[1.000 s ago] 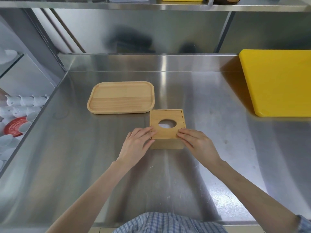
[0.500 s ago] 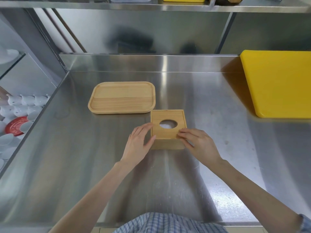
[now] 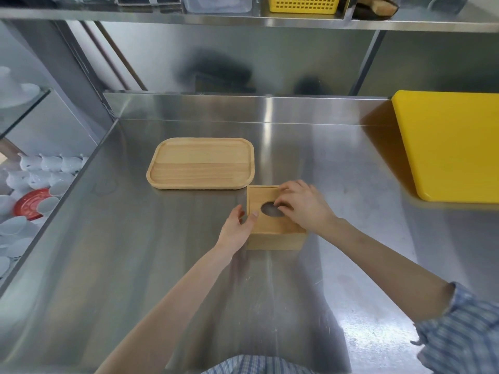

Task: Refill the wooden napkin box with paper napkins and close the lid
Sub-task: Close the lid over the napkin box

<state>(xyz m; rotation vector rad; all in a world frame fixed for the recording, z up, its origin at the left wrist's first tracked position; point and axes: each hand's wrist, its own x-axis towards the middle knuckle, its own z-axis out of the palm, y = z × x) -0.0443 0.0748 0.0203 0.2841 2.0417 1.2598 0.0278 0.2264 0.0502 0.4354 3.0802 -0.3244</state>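
Note:
A square wooden napkin box (image 3: pixel 272 240) stands on the steel counter, its lid (image 3: pixel 258 197) flat on top with an oval hole in the middle. My left hand (image 3: pixel 237 228) grips the box's left side, thumb on the lid's edge. My right hand (image 3: pixel 305 205) lies over the lid's right half, its fingertips at the rim of the hole. The inside of the hole looks dark and grey; no napkins are plainly visible anywhere.
An empty wooden tray (image 3: pixel 201 163) lies just behind and left of the box. A yellow cutting board (image 3: pixel 453 144) covers the counter's right end. White cups and a red plate (image 3: pixel 31 202) sit below the left edge. A shelf with a yellow basket (image 3: pixel 303 4) runs overhead.
My right hand slid from the lid's front right corner up onto the lid, fingers reaching the hole. My left hand shifted from the front left corner to the box's left side.

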